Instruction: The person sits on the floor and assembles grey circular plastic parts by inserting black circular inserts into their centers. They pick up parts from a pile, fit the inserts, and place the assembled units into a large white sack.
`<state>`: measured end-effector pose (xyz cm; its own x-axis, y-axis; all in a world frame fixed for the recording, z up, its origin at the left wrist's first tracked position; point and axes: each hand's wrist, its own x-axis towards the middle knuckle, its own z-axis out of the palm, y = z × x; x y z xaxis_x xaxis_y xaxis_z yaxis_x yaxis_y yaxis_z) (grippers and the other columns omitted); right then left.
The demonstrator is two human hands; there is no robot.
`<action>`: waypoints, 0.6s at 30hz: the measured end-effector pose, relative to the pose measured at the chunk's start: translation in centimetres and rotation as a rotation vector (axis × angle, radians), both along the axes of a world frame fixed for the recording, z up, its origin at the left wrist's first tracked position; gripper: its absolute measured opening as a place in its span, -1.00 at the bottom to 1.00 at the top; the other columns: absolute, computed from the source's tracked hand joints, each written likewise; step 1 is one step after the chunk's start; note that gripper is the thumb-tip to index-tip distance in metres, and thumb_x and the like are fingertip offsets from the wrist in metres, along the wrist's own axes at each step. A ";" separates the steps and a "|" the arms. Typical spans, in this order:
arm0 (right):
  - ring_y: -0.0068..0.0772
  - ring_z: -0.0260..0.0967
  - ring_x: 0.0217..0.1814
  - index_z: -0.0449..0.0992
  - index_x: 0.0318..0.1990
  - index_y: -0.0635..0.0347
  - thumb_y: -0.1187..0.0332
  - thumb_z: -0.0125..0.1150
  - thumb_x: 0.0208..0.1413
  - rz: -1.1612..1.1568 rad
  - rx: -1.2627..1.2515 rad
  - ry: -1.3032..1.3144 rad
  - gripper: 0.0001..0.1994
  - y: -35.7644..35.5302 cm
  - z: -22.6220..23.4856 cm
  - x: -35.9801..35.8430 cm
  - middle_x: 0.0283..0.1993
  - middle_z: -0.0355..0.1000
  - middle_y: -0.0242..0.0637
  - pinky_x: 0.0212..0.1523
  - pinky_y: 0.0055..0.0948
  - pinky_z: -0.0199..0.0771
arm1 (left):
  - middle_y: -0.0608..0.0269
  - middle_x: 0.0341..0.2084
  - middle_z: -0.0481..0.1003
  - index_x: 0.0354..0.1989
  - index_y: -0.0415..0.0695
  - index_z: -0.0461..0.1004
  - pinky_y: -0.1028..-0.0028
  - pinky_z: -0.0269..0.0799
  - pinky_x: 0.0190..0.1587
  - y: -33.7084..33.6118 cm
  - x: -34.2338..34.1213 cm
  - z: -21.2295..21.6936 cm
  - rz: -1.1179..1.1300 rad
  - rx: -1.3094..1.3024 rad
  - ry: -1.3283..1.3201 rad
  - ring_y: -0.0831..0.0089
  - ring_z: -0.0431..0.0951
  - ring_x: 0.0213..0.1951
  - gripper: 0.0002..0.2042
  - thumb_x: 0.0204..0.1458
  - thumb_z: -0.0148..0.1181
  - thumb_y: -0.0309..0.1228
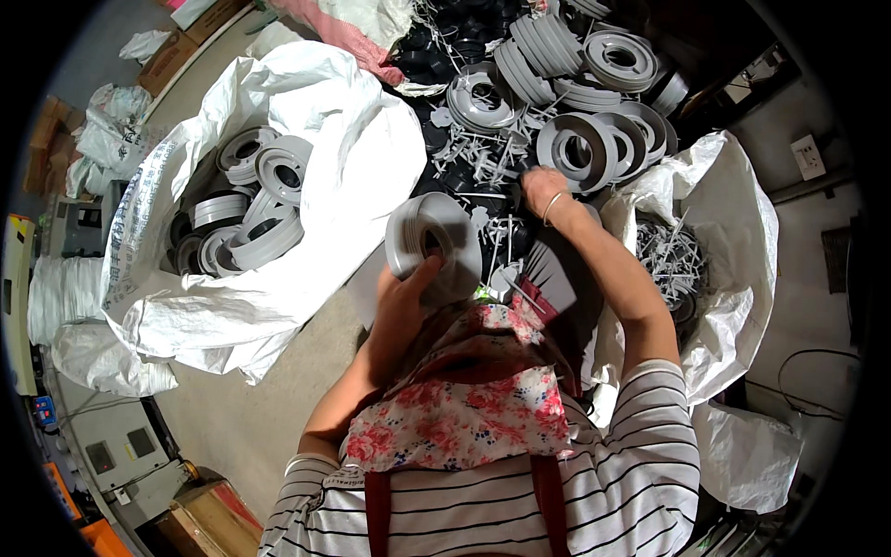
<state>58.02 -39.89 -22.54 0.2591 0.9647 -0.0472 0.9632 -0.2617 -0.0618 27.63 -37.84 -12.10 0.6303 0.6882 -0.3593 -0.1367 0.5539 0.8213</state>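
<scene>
My left hand (399,299) is closed on a stack of grey plastic rings (457,243), with the thumb over the rim of the centre hole. The stack is tilted above my lap. Farther right, my right hand (548,193) reaches into the heap with curled fingers. Their tips are hidden, so what they hold cannot be made out. Beside that hand lie thin grey plastic sprues (483,153) and black plastic pieces (452,178). More grey rings (568,153) rest in a row just beyond it.
A large white woven sack (357,121) at the left contains grey rings (255,246). Another white sack (742,204) at the right holds loose sprues (664,255). More stacked rings (543,46) and a pink-and-white sack (348,37) lie at the back. A cardboard box (213,524) stands lower left.
</scene>
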 end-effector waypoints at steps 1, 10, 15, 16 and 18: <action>-0.10 0.43 -0.15 0.56 -0.38 0.15 0.37 0.19 -0.06 -0.074 0.126 0.059 -0.90 -0.1 0.8 -0.7 -0.31 0.49 -0.14 -0.17 -0.24 0.41 | 0.14 -0.23 0.47 -0.09 -0.30 0.39 0.42 0.42 -0.09 -0.1 0.2 0.0 0.008 -0.017 -0.018 0.38 0.49 -0.19 -0.76 0.14 0.04 -0.41; -0.06 0.27 0.15 0.51 -0.22 0.33 0.33 0.41 -0.21 0.065 0.374 0.971 -0.62 -4.6 9.2 -11.3 0.06 0.35 0.01 0.13 -0.29 0.26 | 0.08 -0.26 0.49 -0.07 -0.34 0.36 0.39 0.49 -0.18 -0.4 1.0 -1.6 0.001 -0.205 -0.227 0.35 0.54 -0.25 -0.73 0.15 0.03 -0.39; 0.05 0.20 0.02 0.32 0.08 0.38 0.20 0.43 -0.28 0.252 0.260 0.643 -0.28 -4.2 10.0 -11.2 -0.07 0.24 0.05 0.03 -0.28 0.27 | 0.05 -0.23 0.49 -0.08 -0.36 0.36 0.43 0.48 -0.15 -0.1 0.1 -0.5 -0.120 -0.067 -0.080 0.36 0.54 -0.26 -0.72 0.16 0.00 -0.38; 0.05 0.20 0.02 0.32 0.08 0.38 0.22 0.42 -0.29 0.297 0.270 0.635 -0.29 -4.2 9.8 -11.2 -0.07 0.24 0.06 0.03 -0.26 0.28 | 0.05 -0.23 0.49 -0.07 -0.36 0.36 0.43 0.48 -0.15 -0.1 0.2 0.1 -0.130 -0.073 -0.087 0.36 0.54 -0.25 -0.71 0.16 0.00 -0.38; 0.07 0.19 0.02 0.31 0.06 0.41 0.28 0.37 -0.30 0.448 0.353 0.550 -0.31 -4.1 9.4 -10.9 -0.07 0.24 0.07 0.03 -0.25 0.29 | 0.05 -0.23 0.49 -0.07 -0.37 0.36 0.43 0.48 -0.15 0.0 0.4 1.3 -0.145 -0.089 -0.104 0.36 0.54 -0.24 -0.71 0.15 0.00 -0.38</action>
